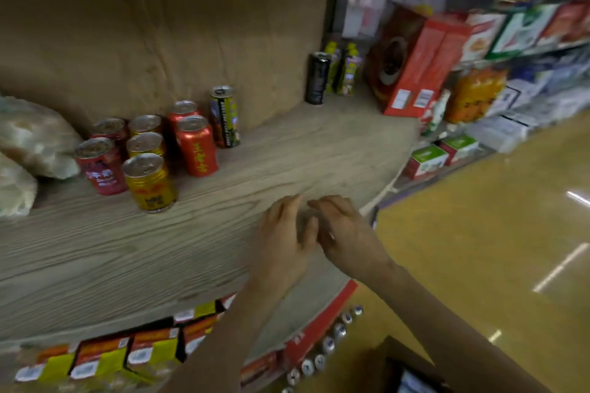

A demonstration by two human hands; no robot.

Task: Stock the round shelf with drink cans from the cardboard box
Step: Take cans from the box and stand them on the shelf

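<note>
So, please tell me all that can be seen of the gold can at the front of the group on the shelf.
The gold can is short and looks like metal, with a silver lid and a red and dark print low on its side. It stands upright on the wood-grain shelf, frontmost of the cluster, with a red can close on its left. Whether the two touch cannot be told.

Both bare forearms reach forward, converging. The left hand [284,233] and right hand [348,233] sit close together, thumbs nearly touching, palms down, fingers loosely bent.
</note>
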